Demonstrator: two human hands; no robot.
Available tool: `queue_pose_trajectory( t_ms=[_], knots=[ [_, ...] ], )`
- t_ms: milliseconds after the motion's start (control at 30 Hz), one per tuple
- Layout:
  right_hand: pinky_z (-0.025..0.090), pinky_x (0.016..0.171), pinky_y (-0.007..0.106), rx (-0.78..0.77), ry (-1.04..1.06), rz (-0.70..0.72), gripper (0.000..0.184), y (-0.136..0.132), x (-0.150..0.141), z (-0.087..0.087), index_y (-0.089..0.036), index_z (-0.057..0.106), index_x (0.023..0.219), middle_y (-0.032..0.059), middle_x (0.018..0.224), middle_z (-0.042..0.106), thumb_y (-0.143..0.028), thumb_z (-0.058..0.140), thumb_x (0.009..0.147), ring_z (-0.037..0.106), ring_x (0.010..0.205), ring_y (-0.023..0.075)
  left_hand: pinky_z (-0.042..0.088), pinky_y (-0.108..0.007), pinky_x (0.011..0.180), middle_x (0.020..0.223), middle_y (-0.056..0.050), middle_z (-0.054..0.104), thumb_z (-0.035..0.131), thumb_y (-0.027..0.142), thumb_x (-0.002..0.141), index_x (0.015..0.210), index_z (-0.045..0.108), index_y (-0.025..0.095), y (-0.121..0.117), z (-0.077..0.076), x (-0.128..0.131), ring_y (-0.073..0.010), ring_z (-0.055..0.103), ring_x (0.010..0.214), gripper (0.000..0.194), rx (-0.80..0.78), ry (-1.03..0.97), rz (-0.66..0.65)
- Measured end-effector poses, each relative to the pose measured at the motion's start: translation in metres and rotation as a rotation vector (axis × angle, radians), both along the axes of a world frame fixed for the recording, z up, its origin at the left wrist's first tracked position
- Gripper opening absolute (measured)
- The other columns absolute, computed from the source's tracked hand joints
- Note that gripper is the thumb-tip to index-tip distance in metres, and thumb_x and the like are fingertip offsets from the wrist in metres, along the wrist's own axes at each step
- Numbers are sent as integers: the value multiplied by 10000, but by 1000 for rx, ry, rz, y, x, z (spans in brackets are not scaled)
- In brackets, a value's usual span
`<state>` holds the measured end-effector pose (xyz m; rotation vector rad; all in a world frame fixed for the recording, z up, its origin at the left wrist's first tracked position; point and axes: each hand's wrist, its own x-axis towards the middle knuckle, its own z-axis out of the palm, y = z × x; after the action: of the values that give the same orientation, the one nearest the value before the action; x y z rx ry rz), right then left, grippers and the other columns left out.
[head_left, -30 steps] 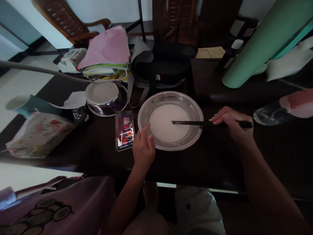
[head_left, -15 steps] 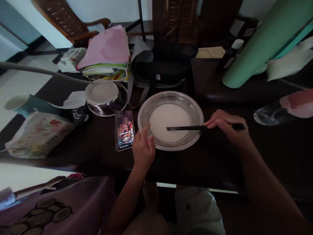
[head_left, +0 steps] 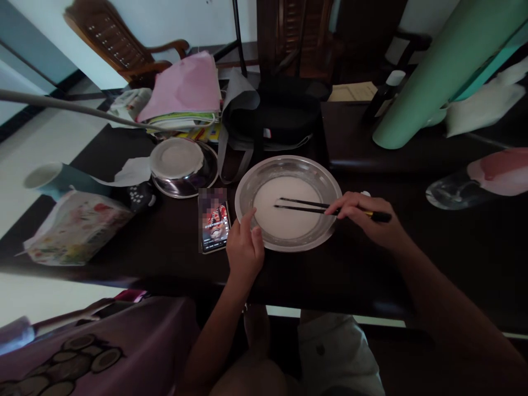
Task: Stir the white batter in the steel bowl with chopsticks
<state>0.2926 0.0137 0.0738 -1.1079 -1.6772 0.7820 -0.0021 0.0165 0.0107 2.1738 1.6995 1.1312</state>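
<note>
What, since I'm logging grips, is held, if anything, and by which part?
Right hand: chopsticks, toward their rear ends. Left hand: metal bowl, by its near-left rim.

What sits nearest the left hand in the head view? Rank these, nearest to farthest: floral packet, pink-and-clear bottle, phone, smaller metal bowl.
From the left hand:
1. Phone, just to its left.
2. Smaller metal bowl, left and beyond the phone.
3. Floral packet, well to the left.
4. Pink-and-clear bottle, far to the right.
</note>
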Motion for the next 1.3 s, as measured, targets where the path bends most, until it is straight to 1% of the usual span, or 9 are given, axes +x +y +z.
queue_pose_trajectory(
  t_ms=[167,300,400,567,700,800,1067,1200,1300],
  knots=[
    [593,715,421,34,28,-146,480,-4,5,29,-290,726,666,34,748,791,-561,572,1031,739,713,232,527,-418,930,1173,-186,746,226,541,1116,1348,654,124,0,1,0,-293,702,1073,641,3,-8,-6],
    [604,731,410,-9,-40,12,460,-1,6,39,-280,755,701,50,826,813,-564,589,1022,763,779,239,528,-422,931,1190,-188,743,225,528,1117,1364,645,125,-1,2,1,-298,698,1079,632,-8,-10,-6],
    [606,834,385,51,-105,15,390,8,7,34,-259,785,758,57,970,823,-511,632,1013,768,900,222,520,-414,939,1177,-174,750,230,535,1115,1354,656,145,-1,2,1,-290,701,1070,625,-5,-2,7],
    [579,712,378,120,36,-187,437,17,26,17,-261,757,675,29,706,740,-505,631,1015,732,722,214,474,-454,1015,1200,-175,774,196,493,1119,1325,678,147,-2,2,2,-294,704,1087,628,29,68,45],
    [561,650,385,112,89,-67,413,12,30,7,-274,762,690,27,697,753,-484,627,1019,701,679,220,420,-474,1080,1199,-146,790,195,430,1123,1318,693,183,-4,2,5,-277,709,1085,589,62,131,94],
    [585,709,404,102,2,11,345,11,24,3,-286,786,748,37,779,805,-469,651,1008,713,743,225,387,-505,1114,1188,-146,793,222,403,1121,1328,694,186,-6,3,6,-290,711,1105,559,74,158,135],
    [577,664,382,127,61,-76,383,16,35,1,-271,771,700,33,745,784,-431,635,1020,718,710,215,357,-625,1153,1213,-183,778,291,417,1102,1396,664,184,-14,6,8,-359,686,1211,529,-3,169,165],
    [569,684,395,162,-14,36,343,14,28,0,-286,787,744,22,791,826,-381,623,1031,706,721,215,347,-662,1168,1241,-178,761,322,453,1096,1433,626,186,-5,10,-1,-361,674,1205,526,-60,124,85],
    [566,676,412,167,-52,50,318,14,27,0,-293,797,759,28,805,835,-391,640,1018,703,720,226,390,-595,1166,1259,-168,745,356,501,1087,1468,590,182,2,12,-9,-323,677,1139,549,-73,94,-71]
  ],
)
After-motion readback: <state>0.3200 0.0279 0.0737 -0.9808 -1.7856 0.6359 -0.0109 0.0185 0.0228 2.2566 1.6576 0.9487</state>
